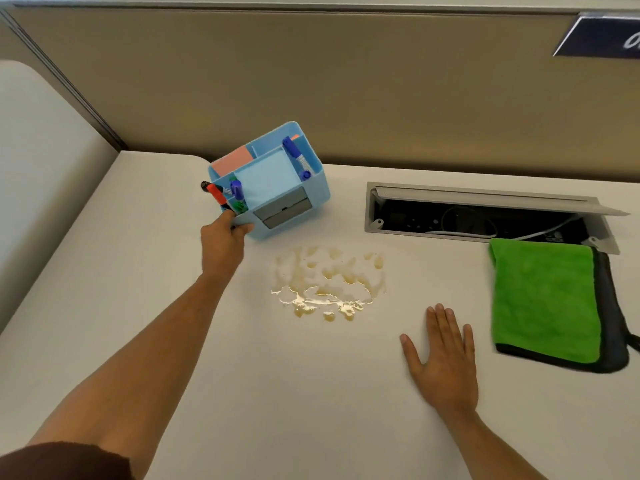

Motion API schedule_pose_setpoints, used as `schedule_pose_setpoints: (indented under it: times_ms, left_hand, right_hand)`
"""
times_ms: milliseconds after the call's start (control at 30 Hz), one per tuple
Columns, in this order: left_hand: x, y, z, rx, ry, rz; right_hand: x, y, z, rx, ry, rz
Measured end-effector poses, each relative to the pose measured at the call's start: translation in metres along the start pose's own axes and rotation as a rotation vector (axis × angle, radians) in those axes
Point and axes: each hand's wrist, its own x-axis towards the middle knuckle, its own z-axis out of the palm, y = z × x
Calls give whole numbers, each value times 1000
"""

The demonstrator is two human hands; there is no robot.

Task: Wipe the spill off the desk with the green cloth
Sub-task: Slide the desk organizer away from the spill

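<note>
**A:** ok so what's seen nearest the camera? The right hand (441, 362) is laid flat on the desk (173, 341), fingers (440, 323) spread and released, nothing gripped.

**B:** yep. And the green cloth (543, 299) is found just to the right of that hand, near but not touched, folded, long axis running front to back. So the right hand is clearly the nearer one; a short sideways reach is probably all that's called for.

**A:** spill (329, 282) is left unwiped, to the left of the right hand and a bit further back, between both hands.

**B:** further back, the left hand (223, 240) is clenched on the near corner of the blue organizer (273, 181), which is tilted.

**A:** counts: one cloth, one spill patch, one organizer, a handful of markers (297, 157) stuck in it, exact number can't be told. One open cable hatch (485, 216) behind the cloth.
</note>
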Motion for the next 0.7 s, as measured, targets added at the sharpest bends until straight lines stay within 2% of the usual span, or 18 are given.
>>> schedule_pose_setpoints:
  times_ms: [400, 533, 700]
  left_hand:
    - [-16, -66, -80, 34, 257, -332]
    - [-18, -76, -90, 39, 294, -397]
    - [-16, -80, -92, 49, 265, -422]
  right_hand:
    - [-1, -2, -2, 4, 6, 3]
    - [0, -2, -2, 8, 13, 1]
    - [-1, -2, -2, 9, 6, -1]
